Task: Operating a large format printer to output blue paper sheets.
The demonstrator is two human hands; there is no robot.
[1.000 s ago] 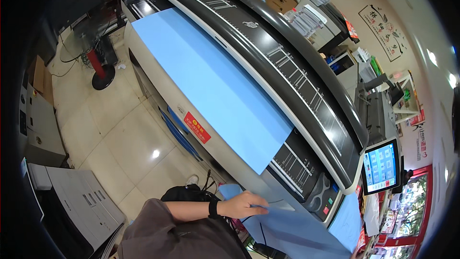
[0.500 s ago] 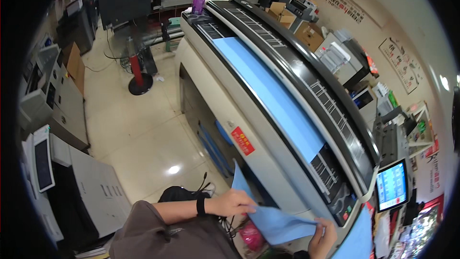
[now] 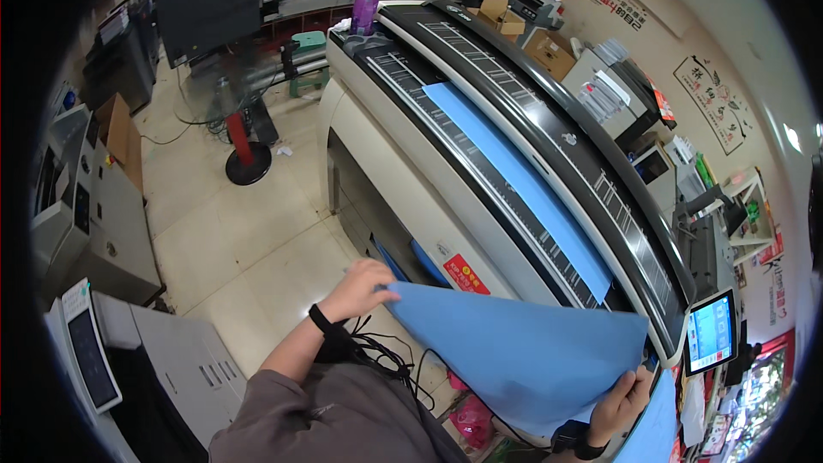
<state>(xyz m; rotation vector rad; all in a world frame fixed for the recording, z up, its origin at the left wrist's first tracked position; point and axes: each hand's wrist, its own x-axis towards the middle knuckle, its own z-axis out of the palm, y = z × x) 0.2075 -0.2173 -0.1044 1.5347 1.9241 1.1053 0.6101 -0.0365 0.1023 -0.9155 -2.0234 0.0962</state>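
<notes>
Far left: grey office machines along the wall, incl. a white copier w/ a dark panel at the lower edge. Above them a cardboard box on the floor. Further in, a stand w/ red pole on a round black base, carrying a dark flat screen.

Left hand: fingers curled, pinching the left corner of a big blue sheet; black band on the wrist. The sheet is held up in the air, spread between both hands, in front of the wide-format printer, low in the frame. Loose black cables hang below the left forearm.

On the printer bed a second blue sheet lies flat, running lengthways under the dark top bar. Purple bottle stands at the printer's far end.

Right hand: fingers closed on the sheet's lower right edge, thumb side partly hidden behind the paper. Just right of it, a small touch screen, lit blue-white.
</notes>
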